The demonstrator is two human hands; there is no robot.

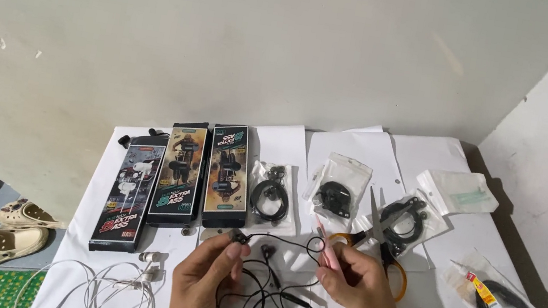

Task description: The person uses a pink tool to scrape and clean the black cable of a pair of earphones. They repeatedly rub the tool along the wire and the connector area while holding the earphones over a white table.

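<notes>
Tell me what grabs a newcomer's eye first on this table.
The two hands at the near edge: the left hand pinches an earbud of the black wired earphones, the right hand holds a pink tool. Behind them stand three tall printed boxes, left of centre; orange-handled scissors lie just past the right hand.

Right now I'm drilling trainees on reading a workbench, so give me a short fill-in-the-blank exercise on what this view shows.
1. The left hand pinches an earbud of the ____ coloured earphone cable.
2. The right hand holds a slim ____ coloured tool.
3. The scissors have ____ coloured handles.
4. Standing side by side near the wall are ____ tall retail boxes.

Missing words: black; pink; orange; three
</notes>
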